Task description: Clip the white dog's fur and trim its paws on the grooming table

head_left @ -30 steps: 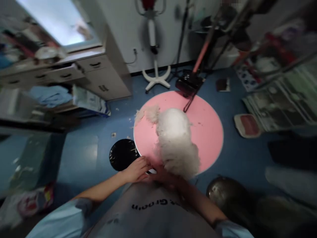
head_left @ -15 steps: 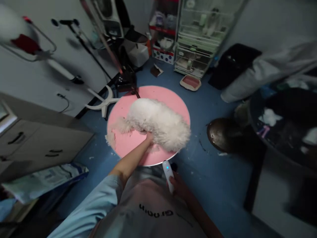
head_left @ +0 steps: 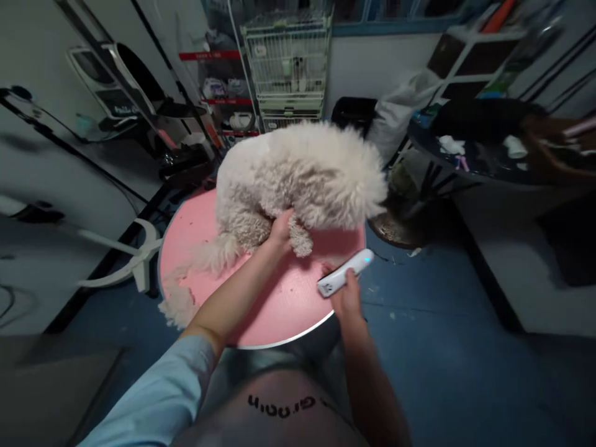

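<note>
A fluffy cream-white dog stands on a round pink table, its back and rear trimmed shorter than its shaggy head end. My left hand is closed around the dog's curly front leg, beneath the body; some of the fingers are hidden by fur. In my right hand is a white hair clipper with a blue light, held over the table's near right edge, apart from the dog. Cut fur lies along the left rim.
A white stand base is on the floor at left. Behind the dog are a wire cage with an animal inside and red-edged shelves. To the right, a dark round table carries crumpled white items, near a brown stool.
My right hand has brought the clipper up from near my body to over the table edge, turning it. The dog now stands taller, and its front leg shows in my left hand. The view has shifted.
</note>
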Available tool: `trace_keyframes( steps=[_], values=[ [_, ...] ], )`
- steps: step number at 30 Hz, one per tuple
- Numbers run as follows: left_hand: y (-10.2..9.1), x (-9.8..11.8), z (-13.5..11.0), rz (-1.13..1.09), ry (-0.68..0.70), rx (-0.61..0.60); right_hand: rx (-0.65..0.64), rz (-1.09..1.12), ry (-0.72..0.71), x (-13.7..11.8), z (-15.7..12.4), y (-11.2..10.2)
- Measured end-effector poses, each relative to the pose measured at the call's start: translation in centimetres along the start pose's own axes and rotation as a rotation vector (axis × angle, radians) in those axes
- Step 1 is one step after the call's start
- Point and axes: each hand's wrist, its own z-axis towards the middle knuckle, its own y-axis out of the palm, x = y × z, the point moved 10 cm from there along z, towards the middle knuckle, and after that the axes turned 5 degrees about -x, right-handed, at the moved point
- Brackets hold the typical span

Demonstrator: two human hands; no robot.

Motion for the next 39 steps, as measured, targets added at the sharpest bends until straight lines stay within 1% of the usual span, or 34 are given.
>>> trace_keyframes(
  steps=[1, 2, 3, 4, 5, 6, 8, 9, 11, 13, 14, 15, 17, 18, 19, 20, 21, 22, 23, 25, 29, 31, 32, 34, 35, 37, 39],
  values=[
    [1.0, -0.3, -1.2, -0.073, -0.085, -0.118, 0.046, 0.039, -0.031, -0.3, -1.1, -1.5],
    [1.7, -0.3, -2.7, -0.137, -0.155, -0.204, 0.086, 0.103, -0.055, -0.6, -2.8, -2.7],
    [2.2, 0.0, -4.4, -0.187, -0.211, -0.271, 0.111, 0.201, -0.061, -0.6, -4.8, -3.2],
    [2.5, 0.3, -6.2, -0.228, -0.256, -0.320, 0.099, 0.266, -0.058, -0.6, -7.0, -2.9],
    [2.5, 0.7, -7.9, -0.255, -0.282, -0.340, 0.047, 0.303, -0.042, -0.6, -9.1, -1.8],
    [2.3, 1.0, -9.6, -0.277, -0.295, -0.349, -0.032, 0.316, -0.018, -0.5, -11.1, 0.0],
    [1.5, 0.8, -12.4, -0.328, -0.309, -0.336, -0.226, 0.314, 0.027, -0.7, -14.2, 4.3],
    [1.0, 0.3, -13.7, -0.355, -0.318, -0.327, -0.332, 0.309, 0.049, -0.9, -15.3, 6.6],
    [0.1, -1.7, -16.0, -0.355, -0.379, -0.326, -0.502, 0.260, 0.100, -1.2, -16.7, 10.4],
    [-0.9, -4.4, -17.9, -0.285, -0.448, -0.332, -0.570, 0.139, 0.137, -1.1, -16.9, 12.5],
    [-1.5, -5.6, -18.6, -0.254, -0.458, -0.318, -0.565, 0.056, 0.135, -1.0, -16.7, 13.0],
    [-2.5, -6.3, -18.9, -0.218, -0.420, -0.263, -0.532, -0.025, 0.108, -0.8, -16.3, 13.0],
    [-3.9, -7.0, -19.5, -0.215, -0.324, -0.175, -0.408, -0.159, -0.011, -0.9, -15.5, 12.1],
    [-4.2, -7.0, -19.9, -0.213, -0.261, -0.160, -0.329, -0.206, -0.085, -1.0, -15.2, 11.2],
    [-4.2, -6.8, -20.3, -0.202, -0.193, -0.177, -0.250, -0.248, -0.157, -1.1, -15.0, 10.2],
    [-3.8, -6.6, -20.9, -0.169, -0.134, -0.230, -0.189, -0.303, -0.229, -1.3, -15.0, 9.3],
    [-3.1, -6.5, -21.5, -0.111, -0.102, -0.308, -0.151, -0.367, -0.293, -1.4, -15.0, 8.7],
    [-2.5, -6.4, -22.0, -0.036, -0.064, -0.367, -0.136, -0.433, -0.346, -1.6, -15.0, 8.3],
    [-2.2, -6.3, -22.3, 0.036, -0.030, -0.383, -0.137, -0.490, -0.390, -1.8, -15.1, 8.2],
    [-2.3, -5.8, -22.0, 0.126, 0.030, -0.313, -0.166, -0.565, -0.440, -2.2, -15.1, 8.3],
    [-3.3, -5.2, -19.5, 0.170, 0.058, -0.111, -0.263, -0.723, -0.481, -2.3, -15.7, 9.2],
    [-3.8, -5.1, -18.4, 0.207, 0.070, -0.041, -0.272, -0.726, -0.441, -1.4, -15.8, 8.8],
    [-4.0, -5.1, -18.0, 0.234, 0.082, -0.020, -0.256, -0.664, -0.384, -0.6, -15.8, 8.1],
    [-4.0, -5.3, -17.4, 0.275, 0.088, -0.002, -0.183, -0.451, -0.247, 1.2, -15.5, 6.0],
    [-3.9, -5.6, -17.2, 0.277, 0.082, -0.005, -0.119, -0.329, -0.182, 2.1, -15.4, 4.6],
    [-3.6, -6.0, -16.7, 0.265, 0.067, -0.023, 0.053, -0.109, -0.078, 3.6, -15.5, 1.7],
    [-3.3, -6.2, -16.2, 0.262, 0.068, -0.048, 0.209, 0.043, -0.004, 4.3, -16.1, -0.7]
  ],
)
